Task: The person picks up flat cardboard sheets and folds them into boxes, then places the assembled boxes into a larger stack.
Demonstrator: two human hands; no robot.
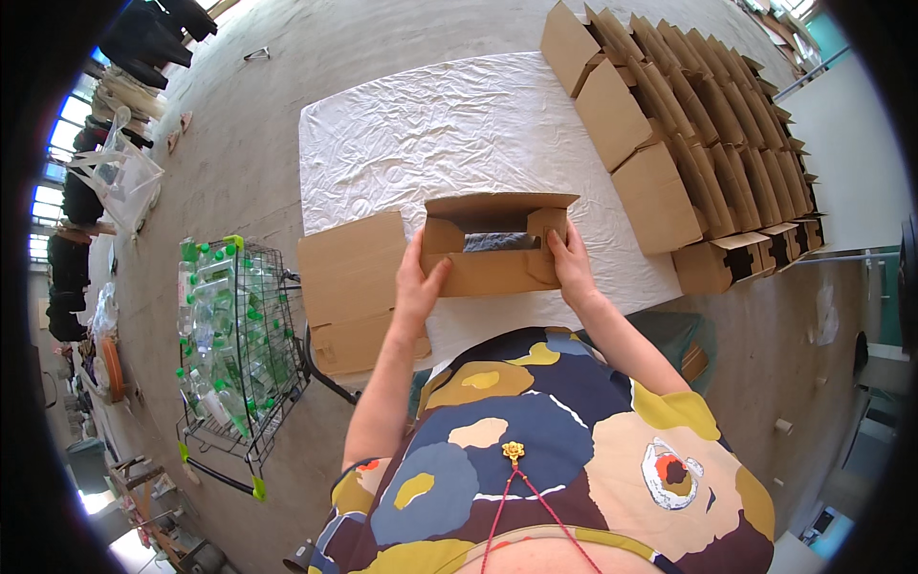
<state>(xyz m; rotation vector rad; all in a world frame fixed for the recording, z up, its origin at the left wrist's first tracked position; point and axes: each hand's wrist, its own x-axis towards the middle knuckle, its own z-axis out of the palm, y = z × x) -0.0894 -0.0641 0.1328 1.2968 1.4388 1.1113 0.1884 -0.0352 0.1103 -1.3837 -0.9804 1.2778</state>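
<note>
A brown cardboard box (495, 276) with an open top and a raised rear flap is held between both hands over the near part of a table with a wrinkled white cover (430, 136). My left hand (423, 276) grips its left end, thumb on the front wall. At the right end, my right hand (570, 258) has its thumb on the inner flap and its fingers outside. Dark bluish material shows through the gap in the box. Beside my left hand lies a flat piece of folded cardboard (351, 280), partly over the table's left edge.
Rows of open cardboard boxes (638, 194) stand packed along the table's right side. Left of the table is a wire cart (247, 344) full of green-capped plastic bottles. A green translucent bag (660, 330) sits below the table's near right edge.
</note>
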